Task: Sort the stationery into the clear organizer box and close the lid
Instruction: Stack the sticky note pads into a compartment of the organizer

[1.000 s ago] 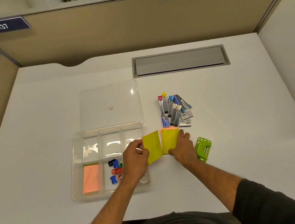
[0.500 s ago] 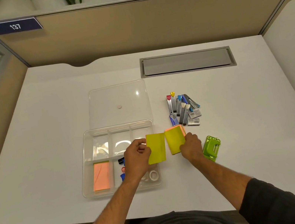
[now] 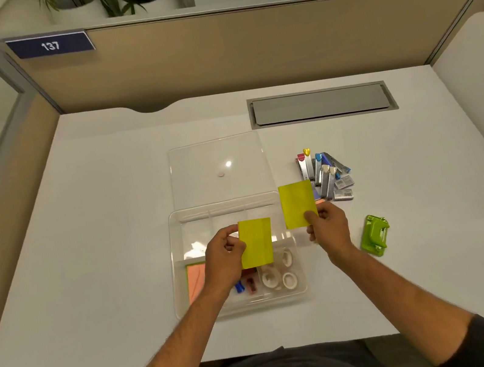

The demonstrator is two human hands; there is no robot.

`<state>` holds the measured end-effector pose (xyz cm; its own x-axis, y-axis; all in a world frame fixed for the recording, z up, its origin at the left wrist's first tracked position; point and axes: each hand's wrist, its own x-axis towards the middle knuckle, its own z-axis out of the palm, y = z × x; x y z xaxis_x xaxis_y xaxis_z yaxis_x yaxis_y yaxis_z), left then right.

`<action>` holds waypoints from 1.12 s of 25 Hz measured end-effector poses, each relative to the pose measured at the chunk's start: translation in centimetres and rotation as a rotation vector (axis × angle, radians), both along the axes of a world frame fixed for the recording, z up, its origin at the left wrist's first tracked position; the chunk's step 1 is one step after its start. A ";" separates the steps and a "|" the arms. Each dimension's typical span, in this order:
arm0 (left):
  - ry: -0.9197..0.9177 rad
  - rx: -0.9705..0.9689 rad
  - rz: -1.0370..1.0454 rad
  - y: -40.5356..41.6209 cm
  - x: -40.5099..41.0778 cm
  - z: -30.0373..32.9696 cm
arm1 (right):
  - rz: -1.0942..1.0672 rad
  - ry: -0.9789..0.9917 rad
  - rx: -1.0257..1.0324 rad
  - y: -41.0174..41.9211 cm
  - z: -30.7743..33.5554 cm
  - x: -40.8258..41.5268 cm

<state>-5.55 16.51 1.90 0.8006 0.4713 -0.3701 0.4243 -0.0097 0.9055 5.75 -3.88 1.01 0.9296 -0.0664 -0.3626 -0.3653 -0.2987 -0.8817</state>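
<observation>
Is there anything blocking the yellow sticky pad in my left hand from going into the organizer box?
Nothing visible does. The left hand holds the yellow pad right above the open organizer box; its lid lies flipped back behind it.

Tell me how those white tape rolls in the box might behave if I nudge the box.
The white tape rolls lie loose in their compartment of the clear organizer box, some flat, some seemingly tilted, so they would probably slide and knock together. A tilted one might roll. They look small and hollow, so likely light.
</observation>
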 end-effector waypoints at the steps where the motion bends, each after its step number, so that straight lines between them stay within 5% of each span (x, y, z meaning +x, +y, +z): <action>1: -0.005 -0.007 0.017 1.0 -0.7 0.0 | 0.017 0.001 0.051 1.2 0.1 -0.8; 6: 0.000 0.025 0.169 7.9 -4.7 -0.9 | 0.255 0.132 0.163 6.7 0.4 -5.2; 13: 0.016 0.087 0.251 12.8 -8.6 -2.1 | 0.580 0.359 0.008 12.2 0.4 -9.1; 20: 0.016 0.092 0.263 12.9 -9.4 -2.1 | 0.568 0.293 -0.245 14.6 -0.9 -10.5; 28: 0.005 0.060 0.261 13.4 -10.1 -2.2 | 0.564 0.512 -0.082 15.6 -0.7 -11.2</action>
